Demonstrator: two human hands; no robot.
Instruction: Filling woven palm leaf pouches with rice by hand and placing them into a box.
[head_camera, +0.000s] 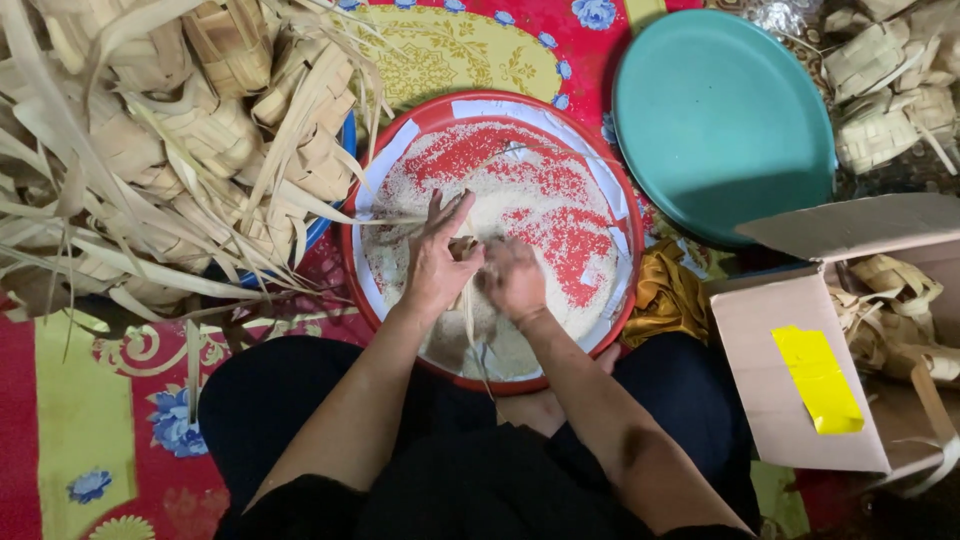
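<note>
Hands meet over red tray (352, 262) of rice: left hand (438, 262) steadies small woven leaf pouch (464, 248), fingers half spread; right hand (514, 279) closed round it, likely filling over tray so spills land back. Empty pouches (180, 130) heaped left.

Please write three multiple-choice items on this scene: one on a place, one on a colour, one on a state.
1. Where is the pile of woven leaf pouches?
A. left of the red tray
B. inside the cardboard box
C. on the lid

2. What colour is the round lid?
A. yellow
B. teal
C. black

3. What are the left hand and right hand doing?
A. resting apart
B. holding one pouch together over the rice
C. lifting the box

Answers: 1 A, pile lies left of the tray; 2 B, lid is teal; 3 B, both hands meet on it.
</note>
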